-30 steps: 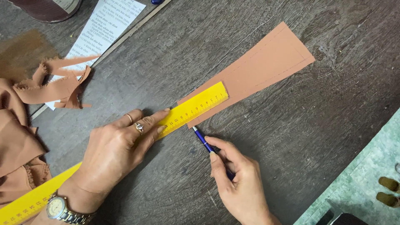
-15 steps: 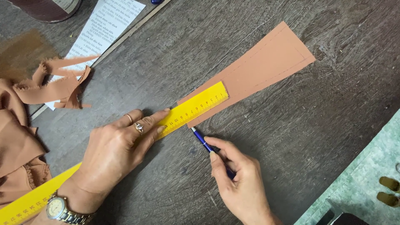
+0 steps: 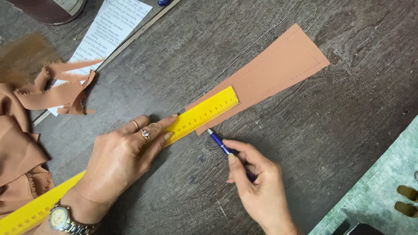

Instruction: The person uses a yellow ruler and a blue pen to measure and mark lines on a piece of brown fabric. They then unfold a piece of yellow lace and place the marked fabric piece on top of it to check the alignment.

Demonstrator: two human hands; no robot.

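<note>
A long yellow ruler (image 3: 204, 114) lies slantwise across the dark wooden table (image 3: 226, 52), its far end resting on a tapered piece of tan paper (image 3: 278, 69). My left hand (image 3: 124, 154), with rings and a wristwatch, presses flat on the ruler's middle, fingers spread. My right hand (image 3: 257, 182) grips a blue pen (image 3: 220, 143). The pen tip touches the near corner of the tan paper, just below the ruler's edge.
Tan fabric scraps (image 3: 61, 89) and a heap of brown cloth (image 3: 17, 148) lie at the left. A printed white sheet (image 3: 109, 30) sits at the top left beside a dark round object (image 3: 48, 8). Green floor and sandals (image 3: 407, 200) show at the lower right.
The pen tip has slid slightly along the ruler's edge toward the paper's corner. My left hand and the ruler stay put.
</note>
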